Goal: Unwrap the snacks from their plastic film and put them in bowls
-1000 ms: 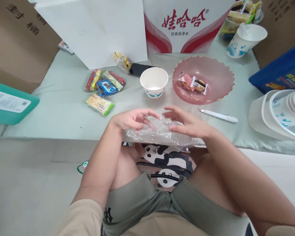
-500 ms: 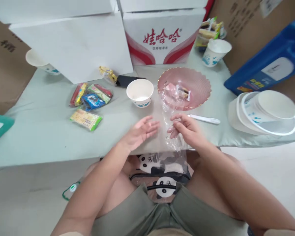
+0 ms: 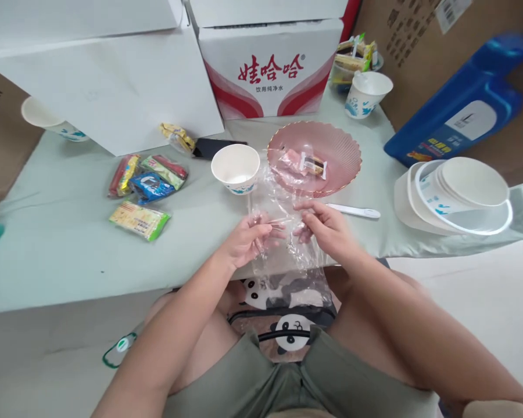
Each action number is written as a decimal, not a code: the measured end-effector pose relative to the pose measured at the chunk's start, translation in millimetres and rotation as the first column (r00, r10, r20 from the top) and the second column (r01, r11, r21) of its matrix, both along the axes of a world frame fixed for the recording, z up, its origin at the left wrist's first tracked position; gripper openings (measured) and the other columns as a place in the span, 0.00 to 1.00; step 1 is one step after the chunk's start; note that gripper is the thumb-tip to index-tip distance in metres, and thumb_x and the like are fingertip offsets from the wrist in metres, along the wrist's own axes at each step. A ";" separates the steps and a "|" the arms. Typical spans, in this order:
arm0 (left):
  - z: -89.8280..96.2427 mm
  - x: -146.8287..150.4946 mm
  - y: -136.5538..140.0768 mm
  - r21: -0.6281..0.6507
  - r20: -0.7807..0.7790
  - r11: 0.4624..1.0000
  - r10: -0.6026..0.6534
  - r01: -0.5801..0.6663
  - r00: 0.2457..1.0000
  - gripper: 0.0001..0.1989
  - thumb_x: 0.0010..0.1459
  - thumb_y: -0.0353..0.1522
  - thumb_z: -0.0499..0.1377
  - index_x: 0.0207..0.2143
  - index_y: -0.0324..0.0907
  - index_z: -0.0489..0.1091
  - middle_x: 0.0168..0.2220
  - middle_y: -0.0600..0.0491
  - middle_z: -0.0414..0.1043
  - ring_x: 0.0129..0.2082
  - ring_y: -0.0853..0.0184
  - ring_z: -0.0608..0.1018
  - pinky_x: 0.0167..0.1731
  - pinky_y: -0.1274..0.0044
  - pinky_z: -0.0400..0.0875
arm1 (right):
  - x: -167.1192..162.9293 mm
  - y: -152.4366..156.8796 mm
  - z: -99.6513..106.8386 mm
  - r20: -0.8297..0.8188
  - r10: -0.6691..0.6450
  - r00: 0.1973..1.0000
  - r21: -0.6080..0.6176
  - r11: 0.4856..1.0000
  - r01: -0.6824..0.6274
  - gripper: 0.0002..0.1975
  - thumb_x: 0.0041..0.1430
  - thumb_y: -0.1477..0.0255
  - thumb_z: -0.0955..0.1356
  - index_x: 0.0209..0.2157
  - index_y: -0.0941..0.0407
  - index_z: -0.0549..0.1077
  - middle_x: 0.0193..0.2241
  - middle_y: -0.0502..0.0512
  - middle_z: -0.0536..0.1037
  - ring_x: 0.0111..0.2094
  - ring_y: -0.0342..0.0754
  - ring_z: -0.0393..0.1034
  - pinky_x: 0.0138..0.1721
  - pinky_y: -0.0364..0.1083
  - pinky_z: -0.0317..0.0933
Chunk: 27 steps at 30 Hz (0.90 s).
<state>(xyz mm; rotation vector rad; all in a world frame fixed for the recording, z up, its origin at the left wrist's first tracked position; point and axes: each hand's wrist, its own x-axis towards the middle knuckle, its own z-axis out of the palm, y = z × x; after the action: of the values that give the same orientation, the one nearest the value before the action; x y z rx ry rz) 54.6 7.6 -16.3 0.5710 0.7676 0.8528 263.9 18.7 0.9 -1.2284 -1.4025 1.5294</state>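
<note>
Between my hands a clear plastic bag hangs at the table edge, crumpled and see-through. My left hand pinches its left side between thumb and fingers. On the right side, my right hand grips the film with curled fingers. Just beyond the bag are a white paper cup and a pink scalloped bowl with a gold rim. A small wrapped snack lies in the bowl, behind part of the film. Right of my right hand lies a white plastic utensil, possibly a knife.
Packaged snacks lie at left, with a flat green-ended packet nearer me. A dark phone rests by the white boxes. At right stand a blue bottle and a white bucket holding paper cups.
My left hand has closed from open fingers onto the bag's left side, and the film now spreads between both hands. My right hand stays on the film. The view has shifted slightly.
</note>
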 end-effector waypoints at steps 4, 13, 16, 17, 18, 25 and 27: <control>1.4 -9.3 3.3 0.084 -0.187 0.981 -0.158 0.176 0.970 0.24 0.52 0.41 0.69 0.46 0.44 0.62 0.28 0.53 0.82 0.23 0.65 0.83 0.22 0.80 0.73 | 0.6 1.1 -5.1 0.078 -0.029 0.997 0.096 0.995 0.022 0.17 0.62 0.61 0.68 0.50 0.53 0.73 0.25 0.46 0.77 0.19 0.41 0.70 0.24 0.43 0.67; -2.5 -22.8 11.0 0.229 -0.314 0.967 -0.034 0.110 0.949 0.21 0.50 0.40 0.70 0.43 0.42 0.71 0.27 0.56 0.80 0.23 0.68 0.82 0.25 0.80 0.73 | 0.0 3.9 -12.7 -0.054 -0.268 0.962 0.310 0.911 0.271 0.01 0.56 0.72 0.67 0.31 0.53 0.70 0.46 0.52 0.77 0.21 0.36 0.64 0.23 0.42 0.63; -4.9 -24.8 11.4 0.277 -0.302 0.961 0.079 0.008 0.950 0.16 0.48 0.40 0.72 0.34 0.40 0.74 0.28 0.53 0.79 0.26 0.68 0.82 0.29 0.78 0.75 | 2.8 -1.3 -10.4 -0.117 -0.262 0.958 0.245 0.927 0.284 0.12 0.55 0.70 0.67 0.42 0.48 0.67 0.47 0.52 0.75 0.27 0.40 0.68 0.29 0.44 0.67; -5.5 -25.1 11.4 0.295 -0.302 0.955 0.121 -0.028 0.946 0.16 0.47 0.40 0.73 0.31 0.39 0.75 0.27 0.53 0.79 0.27 0.69 0.81 0.30 0.78 0.75 | 3.9 -3.7 -10.2 -0.122 -0.238 0.964 0.225 0.939 0.260 0.16 0.55 0.69 0.68 0.46 0.47 0.66 0.48 0.52 0.74 0.31 0.43 0.70 0.32 0.45 0.69; -5.9 -25.5 11.6 0.313 -0.299 0.948 0.160 -0.062 0.941 0.15 0.46 0.40 0.73 0.29 0.39 0.76 0.27 0.53 0.79 0.27 0.69 0.81 0.31 0.78 0.75 | 5.1 -6.0 -10.5 -0.122 -0.213 0.969 0.201 0.951 0.234 0.20 0.54 0.68 0.69 0.49 0.46 0.64 0.49 0.53 0.73 0.35 0.45 0.72 0.36 0.47 0.70; -5.5 -33.1 15.3 0.491 -0.298 0.871 0.172 -0.004 0.939 0.05 0.47 0.34 0.71 0.26 0.41 0.81 0.37 0.49 0.81 0.35 0.68 0.81 0.38 0.76 0.75 | 6.7 -10.9 -9.0 -0.218 -0.143 0.966 -0.115 0.986 0.120 0.30 0.53 0.44 0.67 0.51 0.46 0.66 0.52 0.58 0.75 0.50 0.55 0.74 0.46 0.53 0.70; -5.2 -33.1 15.4 0.563 -0.404 0.823 0.193 0.077 0.894 0.04 0.51 0.29 0.66 0.29 0.42 0.82 0.42 0.48 0.81 0.40 0.66 0.81 0.42 0.74 0.76 | 4.1 -11.0 -3.7 -0.252 -0.122 0.960 -0.173 0.982 0.080 0.35 0.49 0.40 0.68 0.52 0.46 0.66 0.51 0.58 0.76 0.51 0.58 0.75 0.49 0.55 0.70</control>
<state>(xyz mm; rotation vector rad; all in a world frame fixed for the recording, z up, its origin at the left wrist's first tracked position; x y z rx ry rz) 21.5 23.1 -21.5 1.3225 0.9516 1.0308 268.0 7.7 -2.8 -1.1249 -1.0460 1.6904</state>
